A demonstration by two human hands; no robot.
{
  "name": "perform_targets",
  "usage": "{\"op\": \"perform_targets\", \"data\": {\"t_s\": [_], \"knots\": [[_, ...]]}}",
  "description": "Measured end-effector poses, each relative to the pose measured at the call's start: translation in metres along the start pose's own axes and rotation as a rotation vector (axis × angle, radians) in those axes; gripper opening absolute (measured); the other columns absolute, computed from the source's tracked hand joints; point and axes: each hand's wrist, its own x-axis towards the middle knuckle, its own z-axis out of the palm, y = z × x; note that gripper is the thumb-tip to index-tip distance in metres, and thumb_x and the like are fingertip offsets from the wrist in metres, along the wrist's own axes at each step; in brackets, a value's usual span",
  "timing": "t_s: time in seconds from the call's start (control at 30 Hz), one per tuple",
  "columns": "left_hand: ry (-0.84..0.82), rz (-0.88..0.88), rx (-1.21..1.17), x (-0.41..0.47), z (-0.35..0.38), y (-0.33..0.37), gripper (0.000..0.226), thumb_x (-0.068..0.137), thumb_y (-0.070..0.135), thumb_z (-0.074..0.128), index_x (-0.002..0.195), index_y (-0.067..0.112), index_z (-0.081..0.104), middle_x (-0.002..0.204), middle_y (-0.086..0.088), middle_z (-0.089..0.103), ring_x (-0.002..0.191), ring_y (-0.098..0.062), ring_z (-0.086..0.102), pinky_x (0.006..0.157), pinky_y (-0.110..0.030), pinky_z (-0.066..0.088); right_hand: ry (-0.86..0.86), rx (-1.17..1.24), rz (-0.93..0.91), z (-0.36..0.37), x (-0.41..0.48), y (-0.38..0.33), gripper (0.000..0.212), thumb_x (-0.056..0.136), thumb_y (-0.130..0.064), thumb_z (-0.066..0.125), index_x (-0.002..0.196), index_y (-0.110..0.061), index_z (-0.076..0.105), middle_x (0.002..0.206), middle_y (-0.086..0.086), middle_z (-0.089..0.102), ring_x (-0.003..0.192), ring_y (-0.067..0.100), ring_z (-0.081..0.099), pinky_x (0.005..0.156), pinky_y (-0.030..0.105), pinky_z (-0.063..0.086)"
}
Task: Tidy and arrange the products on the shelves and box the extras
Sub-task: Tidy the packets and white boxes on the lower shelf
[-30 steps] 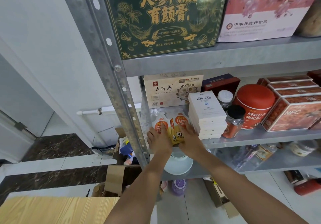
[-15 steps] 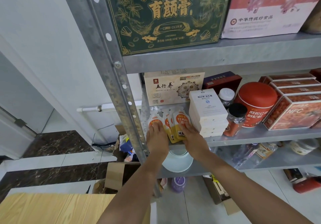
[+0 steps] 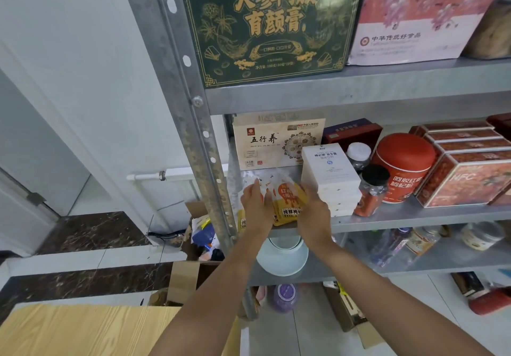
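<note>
Several orange-and-white drink pouches [image 3: 287,203] lie flat at the left end of the middle metal shelf [image 3: 414,214]. My left hand [image 3: 255,206] rests palm-down on the left pouches, covering most of them. My right hand [image 3: 312,212] presses against the right edge of the pouches, between them and a stack of white boxes [image 3: 329,176]. The fingers of both hands lie on the pouches.
A cream box [image 3: 276,142] stands behind the pouches. Jars [image 3: 370,189], a red tin [image 3: 403,165] and red boxes [image 3: 467,176] fill the shelf to the right. A steel upright [image 3: 193,101] runs left of my hands. A white bowl [image 3: 282,256] sits on the shelf below; open cartons [image 3: 199,228] stand on the floor.
Both hands have slid farther onto the shelf, pushing the pouches back and flatter. The left hand now covers the left pouches.
</note>
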Motion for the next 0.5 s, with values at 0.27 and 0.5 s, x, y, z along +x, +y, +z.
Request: {"op": "perform_targets", "data": {"t_s": [0.27,0.5], "knots": [[-0.346,-0.543,-1.246,-0.001,-0.024,0.034,0.038,0.099,0.022,0.054,0.131,0.003,0.054,0.127,-0.020,0.060,0.120,-0.036,0.057,0.104,-0.051,0.044,-0.268,1.243,0.545,-0.025,-0.026,-0.013,0.037,0.095,0.014,0.036,0.119,-0.003,0.059,0.110,0.012,0.068,0.097,0.022,0.065,0.078,0.030,0.057],[-0.367,-0.360,-0.943,-0.009,-0.019,0.043,0.014,0.096,0.000,0.053,0.104,0.004,0.064,0.097,-0.011,0.068,0.100,-0.031,0.063,0.095,-0.052,0.051,-0.472,1.182,0.660,-0.039,-0.029,-0.005,0.025,0.093,0.004,0.055,0.117,0.000,0.060,0.112,0.015,0.067,0.100,0.027,0.064,0.081,0.035,0.056]]}}
